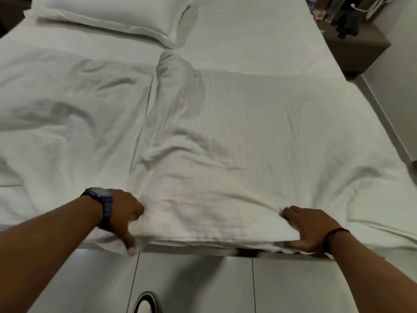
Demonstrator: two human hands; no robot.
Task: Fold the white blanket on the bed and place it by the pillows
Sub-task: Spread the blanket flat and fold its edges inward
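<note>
left hand, right hand gripping white blanket edge, bed

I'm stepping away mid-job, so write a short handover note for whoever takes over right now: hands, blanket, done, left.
Left hand: gripping the near-left corner of the white blanket at the bed's foot edge.
Right hand: clamped on the near-right corner, thumb under, fingers on top.
Blanket: lies lengthwise on the bed's right half, already doubled into layers but wrinkled.
Pillows: at the far left of the head end.
Left: fold the near edge toward the pillows, then set the bundle beside them.
</note>
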